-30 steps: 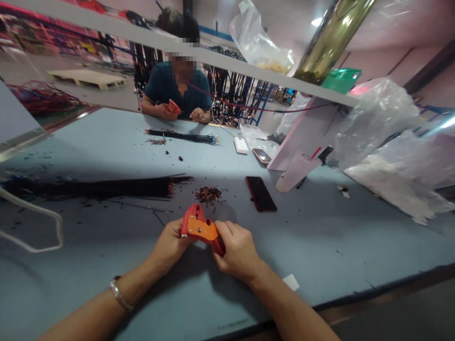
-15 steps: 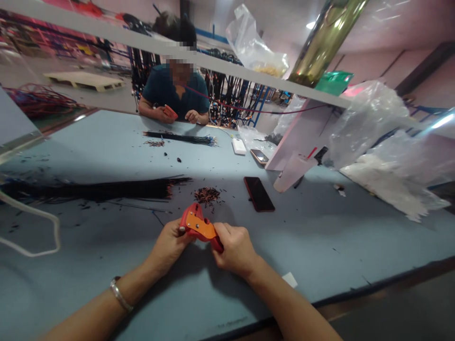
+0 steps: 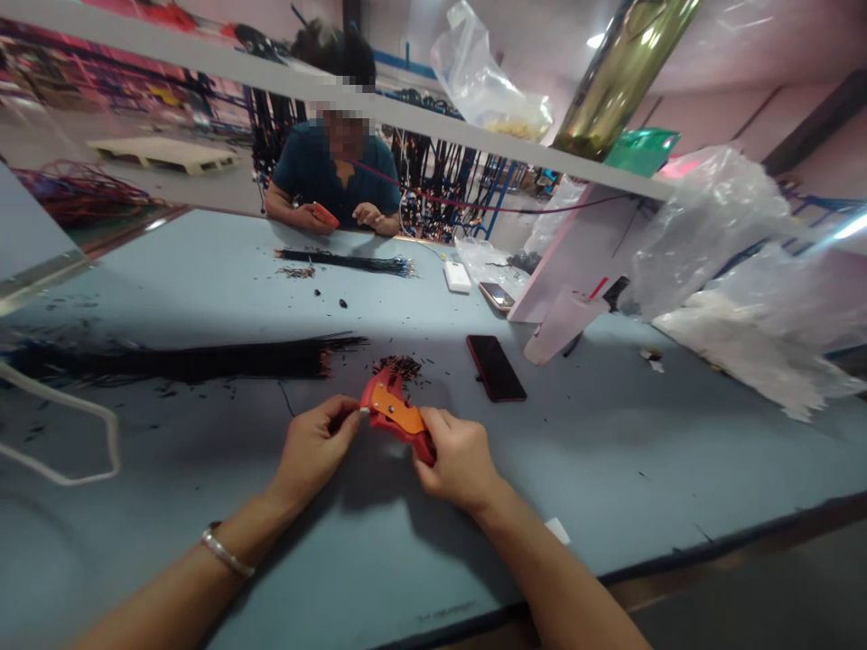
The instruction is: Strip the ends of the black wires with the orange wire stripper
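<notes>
My right hand [image 3: 457, 459] is wrapped round the handle of a red and orange hand tool [image 3: 399, 411]. Thumb and fingertips of my left hand [image 3: 318, 451] are pinched together beside the tool's head; whatever they hold is too small to make out, though a thin dark wire [image 3: 285, 397] shows just behind that hand. Beyond the tool's head lies a pile of short dark and copper-coloured pieces [image 3: 406, 366]. To its left stretches a long bundle of black wires [image 3: 223, 361], with copper-coloured ends toward the pile.
A dark phone [image 3: 496, 367] and a plastic cup [image 3: 562, 327] lie on the blue-grey table [image 3: 643, 487]. Across it a person [image 3: 339, 171] sits behind a smaller wire bundle [image 3: 345, 261]. A white cable loop [image 3: 112, 433] is at left, plastic bags [image 3: 751, 334] at right.
The tool's head has swung up and right, toward the small pile. My left hand has shifted slightly left and up, its fingers now pinching beside the head. My right hand has moved slightly right.
</notes>
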Demonstrator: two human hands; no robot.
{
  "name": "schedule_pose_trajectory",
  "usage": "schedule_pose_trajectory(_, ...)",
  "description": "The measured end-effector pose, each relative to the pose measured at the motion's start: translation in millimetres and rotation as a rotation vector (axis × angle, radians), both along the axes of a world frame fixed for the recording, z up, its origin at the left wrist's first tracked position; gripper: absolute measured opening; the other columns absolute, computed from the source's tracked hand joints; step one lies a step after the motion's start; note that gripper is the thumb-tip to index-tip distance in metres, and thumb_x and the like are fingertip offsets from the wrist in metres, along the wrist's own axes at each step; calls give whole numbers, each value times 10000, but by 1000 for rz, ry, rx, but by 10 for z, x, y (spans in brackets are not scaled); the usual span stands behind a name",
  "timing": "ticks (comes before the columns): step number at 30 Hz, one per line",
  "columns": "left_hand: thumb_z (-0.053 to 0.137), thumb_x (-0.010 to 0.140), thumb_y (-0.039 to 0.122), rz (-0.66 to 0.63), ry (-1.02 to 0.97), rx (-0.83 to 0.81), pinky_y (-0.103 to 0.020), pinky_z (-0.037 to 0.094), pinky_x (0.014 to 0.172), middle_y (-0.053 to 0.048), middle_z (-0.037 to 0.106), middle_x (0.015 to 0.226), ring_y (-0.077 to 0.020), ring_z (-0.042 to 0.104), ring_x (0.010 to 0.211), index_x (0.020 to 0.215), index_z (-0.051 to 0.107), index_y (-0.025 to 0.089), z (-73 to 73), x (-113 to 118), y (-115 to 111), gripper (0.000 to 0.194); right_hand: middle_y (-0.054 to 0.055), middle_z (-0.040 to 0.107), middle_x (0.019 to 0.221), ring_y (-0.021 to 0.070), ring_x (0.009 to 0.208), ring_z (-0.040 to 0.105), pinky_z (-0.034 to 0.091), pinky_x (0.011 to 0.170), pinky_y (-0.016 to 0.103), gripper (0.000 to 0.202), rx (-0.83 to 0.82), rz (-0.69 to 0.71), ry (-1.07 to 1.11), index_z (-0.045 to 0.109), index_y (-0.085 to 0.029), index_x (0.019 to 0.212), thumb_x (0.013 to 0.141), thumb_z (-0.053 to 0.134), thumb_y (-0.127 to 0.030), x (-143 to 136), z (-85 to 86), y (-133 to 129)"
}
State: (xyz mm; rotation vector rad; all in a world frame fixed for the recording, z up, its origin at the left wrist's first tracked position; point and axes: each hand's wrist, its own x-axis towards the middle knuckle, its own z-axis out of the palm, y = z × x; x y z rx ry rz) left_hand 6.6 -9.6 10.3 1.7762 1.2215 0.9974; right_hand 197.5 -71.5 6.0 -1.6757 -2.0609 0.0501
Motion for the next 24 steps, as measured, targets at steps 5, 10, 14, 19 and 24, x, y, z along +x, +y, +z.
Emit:
schedule_pose_trajectory(5, 546, 766, 401, 168, 114, 27, -239, 483, 645, -8, 721, 745, -192, 649, 702, 798, 702, 187, -52, -56, 62, 267, 44, 640, 850, 190, 742, 567, 440, 700, 306, 365, -181, 2, 515, 598, -173, 1024, 663, 610, -223, 83, 139, -21)
schedule_pose_trajectory(10, 557, 762, 452, 208, 135, 32, -271, 501, 741, -11, 754, 880, -231, 678, 854, 836, 717, 224, -92, -45, 98, 289, 28, 610, 806, 170, 684, 595, 475, 657, 322, 358, -639, 291, 1601, 575, -151, 1035, 714, 606, -306, 104, 104, -35)
schedule_pose_trajectory(14, 504, 774, 466, 182, 204, -14, -303, 511, 716, -28, 759, 860, -257, 684, 846, 843, 703, 215, -60, -45, 124, 327, 46, 641, 827, 173, 701, 629, 496, 694, 332, 341, -782, 213, 1953, 594, -128, 1031, 746, 564, -313, 125, -13, 1)
schedule_pose_trajectory(19, 437, 796, 383, 154, 241, 35, -315, 506, 764, -52, 752, 909, -250, 678, 876, 875, 683, 197, -54, -59, 151, 318, 44, 643, 909, 191, 789, 629, 505, 763, 369, 425, -656, 275, 2009, 568, -169, 1134, 717, 594, -249, 150, 13, -15)
schedule_pose_trajectory(24, 418, 825, 368, 132, 220, 50, -278, 485, 652, -31, 707, 741, -209, 653, 705, 882, 667, 177, -84, -68, 135, 319, 52, 629, 882, 171, 728, 621, 535, 703, 366, 484, -772, 425, 1865, 541, -137, 1195, 725, 630, -214, 76, 30, -91)
